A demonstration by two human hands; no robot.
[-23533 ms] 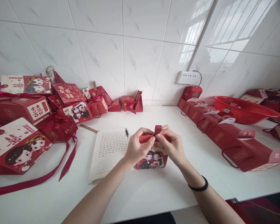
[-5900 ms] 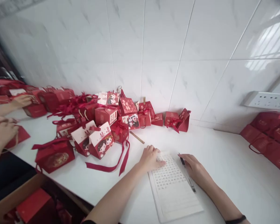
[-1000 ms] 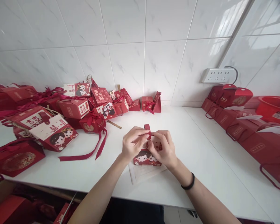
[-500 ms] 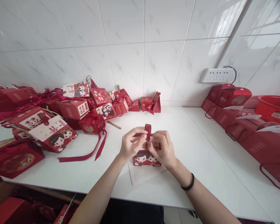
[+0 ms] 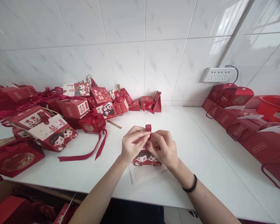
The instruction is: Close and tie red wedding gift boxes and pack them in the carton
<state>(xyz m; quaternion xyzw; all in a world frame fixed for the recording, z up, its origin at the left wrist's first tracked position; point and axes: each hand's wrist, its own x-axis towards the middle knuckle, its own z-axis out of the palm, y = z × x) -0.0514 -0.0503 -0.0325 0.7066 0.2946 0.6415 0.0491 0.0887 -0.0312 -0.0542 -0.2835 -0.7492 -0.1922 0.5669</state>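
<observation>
In front of me stands a small red and white gift box [image 5: 143, 158] printed with two cartoon figures, partly covered by my hands. A dark red strap [image 5: 148, 128] rises in a loop from its top. My left hand [image 5: 134, 143] pinches the strap from the left, thumb and fingers together. From the right, my right hand [image 5: 164, 147] pinches the base of the same strap, its thumb low against the box top. The fingertips of both hands nearly meet there, and they hide part of the strap. Under the box lies a flat whitish sheet or packet [image 5: 140, 175].
Many red gift boxes [image 5: 73, 108] are heaped at the left, with a loose ribbon [image 5: 81, 158] trailing on the white table [image 5: 191, 174]. Larger red boxes [image 5: 242, 130] line the right side, by a red basin [image 5: 274, 107]. A power strip [image 5: 219, 75] hangs on the tiled wall.
The strap's loop has turned slightly and looks lower and flatter. Both hands stay at the box top with only small finger shifts.
</observation>
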